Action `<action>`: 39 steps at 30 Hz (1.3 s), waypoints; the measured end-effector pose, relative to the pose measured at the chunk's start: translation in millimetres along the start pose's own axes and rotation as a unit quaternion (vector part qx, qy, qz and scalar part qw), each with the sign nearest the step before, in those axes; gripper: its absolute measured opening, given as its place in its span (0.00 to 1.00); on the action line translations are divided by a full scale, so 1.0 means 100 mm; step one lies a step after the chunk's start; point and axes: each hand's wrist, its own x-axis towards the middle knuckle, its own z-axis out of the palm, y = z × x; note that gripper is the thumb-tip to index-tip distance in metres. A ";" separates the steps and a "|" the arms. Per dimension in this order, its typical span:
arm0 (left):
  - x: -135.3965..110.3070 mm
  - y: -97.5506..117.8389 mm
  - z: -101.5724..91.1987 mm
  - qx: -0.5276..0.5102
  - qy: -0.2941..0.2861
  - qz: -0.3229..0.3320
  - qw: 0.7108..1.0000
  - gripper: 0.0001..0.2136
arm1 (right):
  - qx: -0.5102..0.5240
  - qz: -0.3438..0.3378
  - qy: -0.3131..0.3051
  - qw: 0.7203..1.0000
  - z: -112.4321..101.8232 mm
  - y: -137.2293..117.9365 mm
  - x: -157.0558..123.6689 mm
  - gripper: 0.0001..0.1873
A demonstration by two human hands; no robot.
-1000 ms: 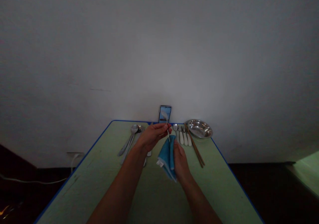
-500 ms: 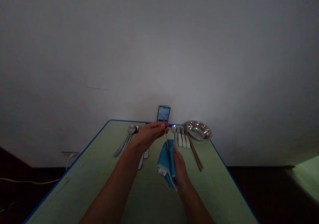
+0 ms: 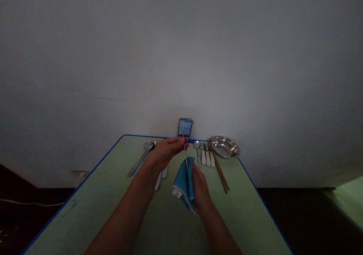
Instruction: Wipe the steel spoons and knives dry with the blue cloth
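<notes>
Between the thumb and fingers of my left hand (image 3: pixel 171 149) is a thin, bent metal straw (image 3: pixel 185 152), its bent end pointing up and away. The straw's lower end runs into the fold of a blue cloth (image 3: pixel 181 183) with a pale edge and a white label. My right hand (image 3: pixel 200 185) is closed around the cloth from the right side, its fingers partly hidden behind it. Both hands are above the green table (image 3: pixel 176 228). Behind my left hand and forearm lie metal spoons (image 3: pixel 148 146), partly covered.
Right of the hands lie a small spoon (image 3: pixel 197 153), several white-handled forks (image 3: pixel 208 158) and wooden chopsticks (image 3: pixel 219 172). A shallow metal bowl (image 3: pixel 226 147) stands at the back right corner. A phone (image 3: pixel 185 128) leans against the wall (image 3: pixel 181 58) at the table's far edge.
Both hands, with the straw and cloth, appear slightly further left in view; the whole view has shifted a little as well. The grip on each thing is the same.
</notes>
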 end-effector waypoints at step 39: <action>-0.13 -0.12 0.11 0.560 -0.234 0.087 0.790 0.08 | -0.024 -0.151 0.159 0.975 -0.15 0.01 0.13 0.27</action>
